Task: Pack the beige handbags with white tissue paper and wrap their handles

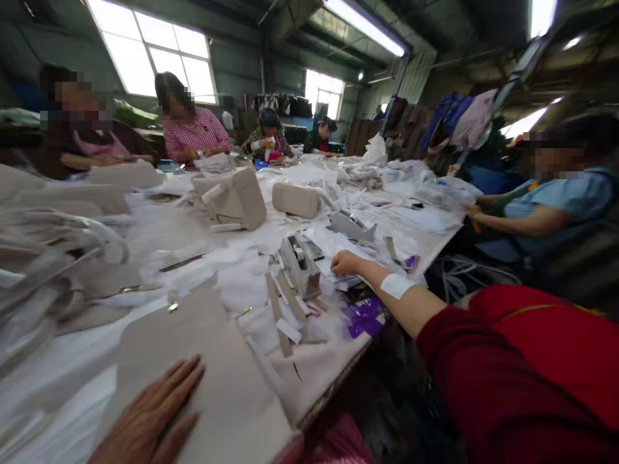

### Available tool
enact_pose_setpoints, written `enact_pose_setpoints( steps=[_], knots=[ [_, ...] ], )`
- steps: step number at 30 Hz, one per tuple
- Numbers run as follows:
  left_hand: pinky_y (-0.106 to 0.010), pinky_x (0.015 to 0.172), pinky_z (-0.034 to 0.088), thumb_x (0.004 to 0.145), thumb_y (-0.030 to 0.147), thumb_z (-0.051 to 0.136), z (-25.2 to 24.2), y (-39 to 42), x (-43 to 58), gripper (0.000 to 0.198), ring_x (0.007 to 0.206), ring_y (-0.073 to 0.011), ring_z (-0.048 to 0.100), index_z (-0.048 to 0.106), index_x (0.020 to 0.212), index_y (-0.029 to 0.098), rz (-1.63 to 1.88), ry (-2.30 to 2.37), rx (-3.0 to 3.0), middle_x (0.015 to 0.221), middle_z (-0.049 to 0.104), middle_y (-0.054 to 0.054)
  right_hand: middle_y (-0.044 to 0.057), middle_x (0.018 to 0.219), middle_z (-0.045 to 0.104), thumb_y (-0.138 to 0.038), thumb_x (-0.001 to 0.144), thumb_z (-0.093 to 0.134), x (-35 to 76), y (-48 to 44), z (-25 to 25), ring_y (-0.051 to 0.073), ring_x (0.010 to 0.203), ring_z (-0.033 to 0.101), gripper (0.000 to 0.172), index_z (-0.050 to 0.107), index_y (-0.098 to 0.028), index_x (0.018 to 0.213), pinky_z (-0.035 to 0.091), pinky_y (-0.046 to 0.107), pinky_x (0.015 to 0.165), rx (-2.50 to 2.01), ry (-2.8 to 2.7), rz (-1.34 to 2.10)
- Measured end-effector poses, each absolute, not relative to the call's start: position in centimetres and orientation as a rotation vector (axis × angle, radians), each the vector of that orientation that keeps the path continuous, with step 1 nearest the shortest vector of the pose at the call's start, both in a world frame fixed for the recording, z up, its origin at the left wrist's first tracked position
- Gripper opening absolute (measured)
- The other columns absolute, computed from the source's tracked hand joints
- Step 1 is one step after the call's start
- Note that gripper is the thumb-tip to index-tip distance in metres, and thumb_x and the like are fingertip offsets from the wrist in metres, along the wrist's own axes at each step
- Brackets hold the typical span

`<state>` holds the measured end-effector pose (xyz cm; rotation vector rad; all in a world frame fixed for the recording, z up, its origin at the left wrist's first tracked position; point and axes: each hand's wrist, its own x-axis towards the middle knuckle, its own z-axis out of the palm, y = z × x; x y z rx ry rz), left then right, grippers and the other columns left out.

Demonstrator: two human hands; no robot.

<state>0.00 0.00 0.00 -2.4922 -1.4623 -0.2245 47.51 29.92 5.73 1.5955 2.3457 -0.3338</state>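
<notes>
My left hand (152, 415) lies flat on a beige bag (207, 367), fingers stretched out and slightly apart. The bag has a smooth flap with a small gold-coloured metal fitting (173, 307) near its top edge. Only a blurred bit of my right hand (292, 449) shows at the bottom edge of the view, at the bag's lower right corner; its grip is hidden. To the right, a grey tape dispenser (302, 270) stands among beige strips (276, 316) and a white piece (289, 331).
A co-worker's arm in a dark red sleeve (464, 367) reaches in from the right, fist (345, 263) beside the dispenser. Beige bags (242, 196), a second dispenser (352, 225), white wrapping and purple plastic (362, 317) cover the table. Other people sit around it.
</notes>
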Motion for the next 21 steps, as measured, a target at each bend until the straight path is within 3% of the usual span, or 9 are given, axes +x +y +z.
enact_pose_setpoints(
  steps=[6,11,17,21],
  knots=[
    [-0.042,0.101,0.051,0.089,0.051,0.051,0.1,-0.1,-0.4,0.074,0.134,-0.0265,0.045,0.017,0.153,0.034,-0.273,-1.539,-2.524,0.152,0.038,0.000,0.006,0.111,0.066,-0.035,0.093,0.058,47.5,30.1,6.2,0.020,0.094,0.064,0.028,0.064,-0.014,0.109,0.054,0.036,0.080,1.569,2.421,-0.377],
    [-0.041,0.101,0.051,0.088,0.051,0.053,0.3,0.0,-0.3,0.072,0.133,-0.0269,0.046,0.024,0.151,0.035,-0.357,-1.549,-2.537,0.151,0.040,0.002,0.000,0.099,0.073,-0.024,0.083,0.067,47.8,29.1,6.6,0.015,0.087,0.066,0.022,0.072,-0.018,0.104,0.049,0.022,0.079,1.444,2.443,-0.429],
    [-0.043,0.100,0.052,0.088,0.052,0.052,0.3,0.0,-0.1,0.073,0.133,-0.0275,0.047,0.022,0.152,0.034,-0.311,-1.540,-2.517,0.151,0.040,0.000,0.007,0.107,0.067,-0.035,0.092,0.059,46.3,28.0,6.7,0.019,0.093,0.064,0.024,0.066,-0.014,0.102,0.053,0.038,0.084,1.361,2.358,-0.303],
    [-0.043,0.100,0.052,0.088,0.053,0.052,0.4,0.0,-0.2,0.074,0.132,-0.0273,0.047,0.021,0.152,0.035,-0.297,-1.529,-2.517,0.151,0.040,0.000,0.007,0.109,0.065,-0.034,0.092,0.059,45.9,27.7,7.1,0.019,0.095,0.063,0.024,0.064,-0.014,0.105,0.053,0.038,0.084,1.343,2.324,-0.264]
  ],
)
